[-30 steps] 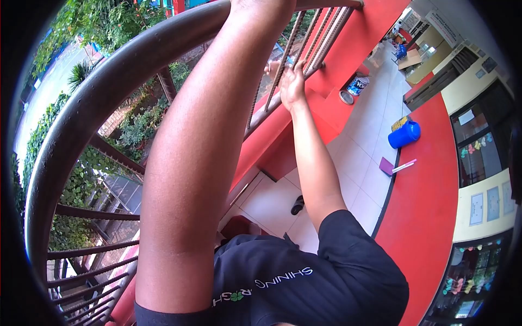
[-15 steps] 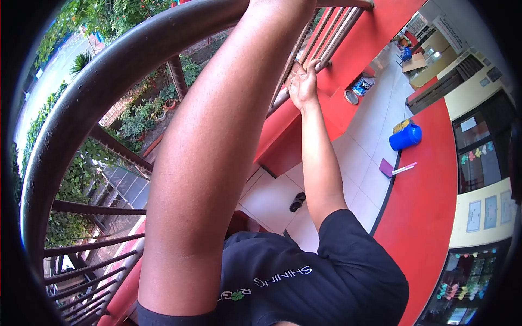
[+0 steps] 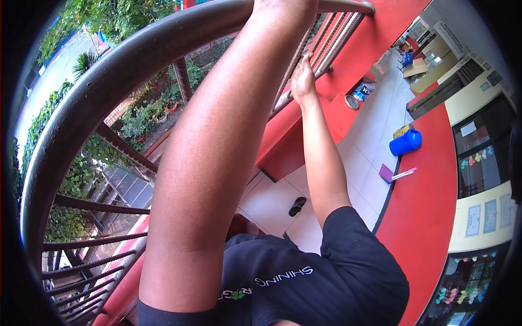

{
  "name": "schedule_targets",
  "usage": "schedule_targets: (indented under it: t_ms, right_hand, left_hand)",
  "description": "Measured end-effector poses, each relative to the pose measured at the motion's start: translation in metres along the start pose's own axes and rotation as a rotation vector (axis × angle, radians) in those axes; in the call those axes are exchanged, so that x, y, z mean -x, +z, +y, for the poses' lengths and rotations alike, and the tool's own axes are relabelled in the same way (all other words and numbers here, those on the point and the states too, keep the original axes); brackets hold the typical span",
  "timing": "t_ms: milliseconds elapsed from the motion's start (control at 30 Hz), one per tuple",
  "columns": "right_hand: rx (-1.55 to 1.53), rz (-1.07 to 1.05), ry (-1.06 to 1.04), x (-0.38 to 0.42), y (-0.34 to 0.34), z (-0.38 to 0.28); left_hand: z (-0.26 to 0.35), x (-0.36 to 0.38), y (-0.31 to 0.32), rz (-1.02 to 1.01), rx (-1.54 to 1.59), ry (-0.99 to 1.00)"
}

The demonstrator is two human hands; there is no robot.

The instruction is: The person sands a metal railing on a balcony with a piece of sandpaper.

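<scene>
My left forearm reaches up across the view to the dark curved handrail (image 3: 117, 60). Only the base of my left hand (image 3: 285, 4) shows at the top edge, beside the rail; its fingers are out of frame. To the right and farther off, my right hand (image 3: 304, 82) is raised next to the ribbed metal bars (image 3: 331, 38) of the railing. Its fingers point upward, seen partly from the side, and nothing shows in it. Whether it touches the bars is hard to tell.
A red ledge (image 3: 429, 217) on the right carries a blue container (image 3: 405, 143), a purple item (image 3: 386, 173) and pale sticks (image 3: 404, 174). A can (image 3: 363, 91) stands on a red surface near the railing. Black footwear (image 3: 297, 206) lies on the tiled floor (image 3: 266, 204). Plants grow beyond the railing.
My right hand has turned from a spread palm to a more side-on pose, its fingers closer together and nearer the bars. The view has shifted slightly; my left arm stays by the rail.
</scene>
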State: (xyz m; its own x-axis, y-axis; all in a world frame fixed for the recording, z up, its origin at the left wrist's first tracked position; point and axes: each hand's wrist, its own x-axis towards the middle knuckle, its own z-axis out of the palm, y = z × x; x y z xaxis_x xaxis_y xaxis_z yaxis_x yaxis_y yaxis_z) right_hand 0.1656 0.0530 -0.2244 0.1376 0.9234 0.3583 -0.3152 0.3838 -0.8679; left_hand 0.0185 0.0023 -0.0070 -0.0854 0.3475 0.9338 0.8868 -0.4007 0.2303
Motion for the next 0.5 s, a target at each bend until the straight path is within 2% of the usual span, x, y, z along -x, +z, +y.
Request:
schedule_targets:
  t_ms: [33, 100, 200, 267, 300, 333, 367, 433, 500]
  right_hand:
    - [-0.014, -0.004, -0.053, -0.011, 0.010, -0.025]
    - [-0.052, -0.183, -0.146, -0.036, 0.012, -0.066]
    - [-0.031, -0.132, -0.237, -0.032, 0.018, -0.069]
    - [0.055, 0.033, -0.069, -0.005, 0.005, -0.011]
    - [-0.003, -0.025, 0.107, -0.014, -0.038, 0.065]
    - [0.121, 0.067, 0.071, 0.018, -0.031, 0.068]
    - [0.075, 0.111, 0.166, 0.028, -0.029, 0.063]
    - [0.036, -0.050, 0.158, 0.005, -0.026, 0.032]
    - [0.014, -0.117, 0.006, -0.026, -0.002, -0.038]
  left_hand:
    - [0.001, -0.002, -0.001, 0.000, 0.002, 0.003]
    - [0.002, -0.006, -0.003, -0.162, -0.005, -0.054]
    - [0.002, -0.006, -0.009, -0.218, -0.008, -0.052]
    - [0.002, -0.005, -0.005, -0.163, -0.028, -0.045]
    - [0.002, -0.004, -0.002, -0.122, -0.056, -0.040]
    - [0.002, -0.004, -0.003, -0.107, -0.032, -0.029]
    - [0.000, -0.003, 0.000, -0.100, -0.026, -0.030]
    - [-0.002, -0.004, 0.006, -0.055, -0.008, -0.028]
    - [0.000, -0.005, -0.002, -0.184, -0.020, -0.032]
